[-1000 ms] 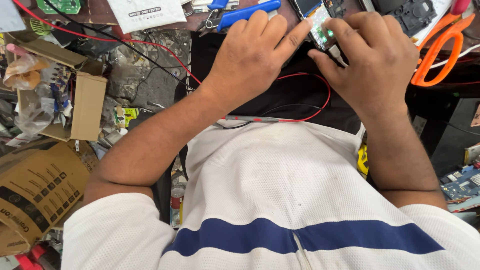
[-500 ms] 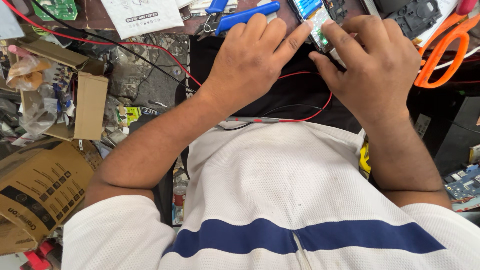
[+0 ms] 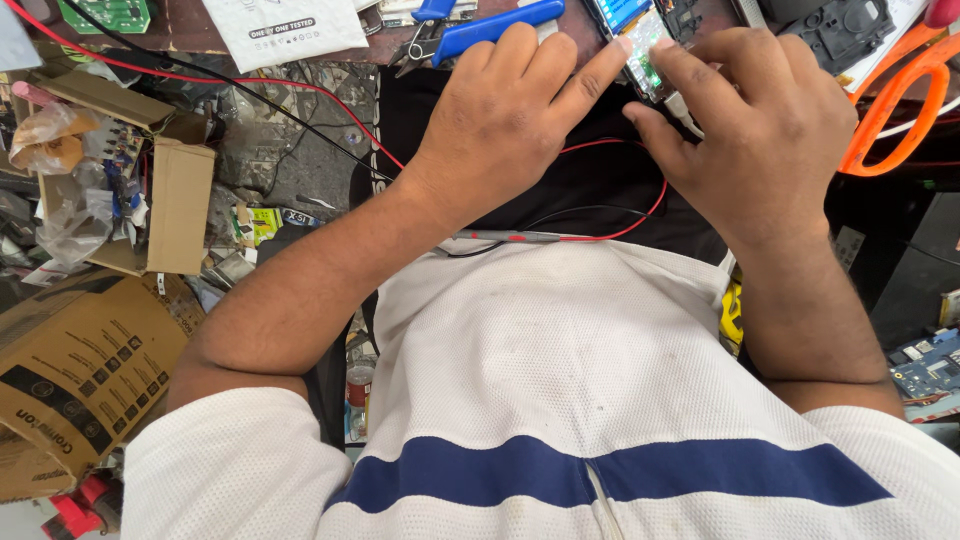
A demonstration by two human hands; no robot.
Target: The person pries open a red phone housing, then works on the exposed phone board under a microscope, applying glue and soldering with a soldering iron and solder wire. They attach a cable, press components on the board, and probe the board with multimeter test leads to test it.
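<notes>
My left hand (image 3: 510,120) and right hand (image 3: 770,130) have barely shifted — both grips still pinch the small green circuit board (image 3: 647,52) at the table's near edge, the work holding steady.

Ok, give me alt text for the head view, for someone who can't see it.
Seen from above, a person's left hand and right hand together pinch a small circuit board at the edge of a cluttered workbench. A red wire loops below the hands, with blue pliers and orange scissors nearby.
</notes>
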